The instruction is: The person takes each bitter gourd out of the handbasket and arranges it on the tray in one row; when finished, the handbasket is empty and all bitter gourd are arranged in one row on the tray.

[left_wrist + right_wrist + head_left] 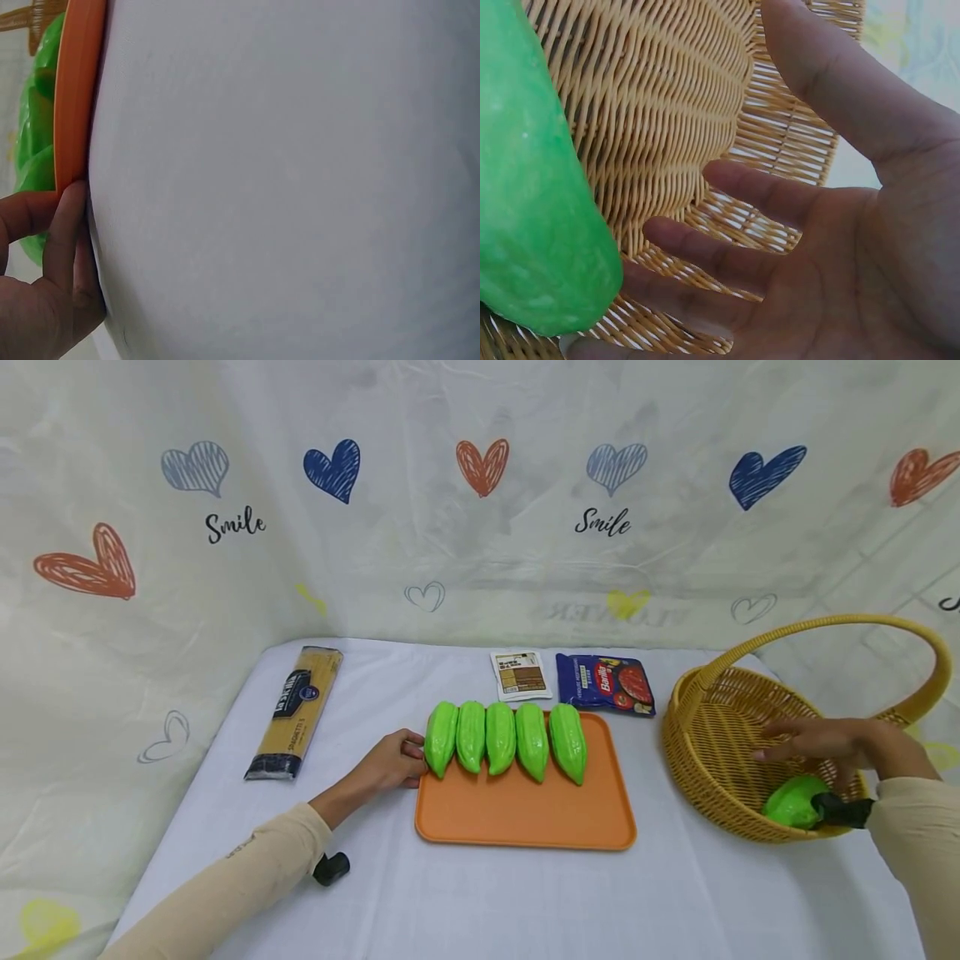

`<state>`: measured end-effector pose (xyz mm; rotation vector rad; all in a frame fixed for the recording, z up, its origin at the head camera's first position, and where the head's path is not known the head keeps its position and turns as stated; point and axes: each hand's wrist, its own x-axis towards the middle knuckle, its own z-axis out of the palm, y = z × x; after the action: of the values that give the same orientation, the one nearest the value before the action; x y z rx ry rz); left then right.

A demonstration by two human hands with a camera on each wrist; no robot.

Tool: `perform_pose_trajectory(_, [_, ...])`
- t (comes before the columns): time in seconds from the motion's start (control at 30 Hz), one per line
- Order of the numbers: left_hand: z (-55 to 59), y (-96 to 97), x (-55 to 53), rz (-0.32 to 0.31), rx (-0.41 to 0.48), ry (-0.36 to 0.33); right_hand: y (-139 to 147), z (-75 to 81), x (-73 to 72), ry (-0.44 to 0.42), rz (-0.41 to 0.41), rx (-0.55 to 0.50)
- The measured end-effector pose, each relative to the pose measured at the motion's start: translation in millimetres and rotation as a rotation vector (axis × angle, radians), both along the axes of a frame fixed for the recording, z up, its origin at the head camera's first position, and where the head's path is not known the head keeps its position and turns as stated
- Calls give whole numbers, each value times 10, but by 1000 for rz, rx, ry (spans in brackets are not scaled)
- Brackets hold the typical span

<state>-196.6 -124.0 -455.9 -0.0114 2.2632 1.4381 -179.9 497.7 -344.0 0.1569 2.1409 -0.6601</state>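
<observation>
Several glossy green, elongated, ribbed pieces that look like artificial fruit (501,739) lie in a row along the far side of an orange tray (525,814). At the tray's left edge, my left hand (390,762) pinches the rim with bent fingers, close beside the leftmost piece; the left wrist view shows its fingertips on the orange rim (79,97). My right hand (832,745) reaches into a wicker basket (686,760), its fingers spread and holding nothing. Another green piece (540,187) lies in the basket, below that hand and next to its fingers.
A spaghetti pack (296,714) lies on the white-covered table at the left. Behind the tray are a small white-and-brown packet (521,677) and a blue Barilla pouch (606,683). The basket's tall handle (825,625) arches over its right part. A patterned curtain hangs behind.
</observation>
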Motion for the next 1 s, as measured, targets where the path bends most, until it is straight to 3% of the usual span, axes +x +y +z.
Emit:
perform_pose_trajectory(0.37, [-4,34,-24,-2,-14,2,-52,-77,3,135,68,-124])
perform_pose_trajectory(0.63, [3,31,-12,-3,-1,0,-76,-98,-1,249,87,-156])
perform_pose_trajectory(0.8, [12,27,-5,-3,-23,-4,-39,-126,15,250,85,-138])
perform_pose_trajectory(1.0, [13,22,-5,3,-25,-6,-10,-196,19,193,69,-133])
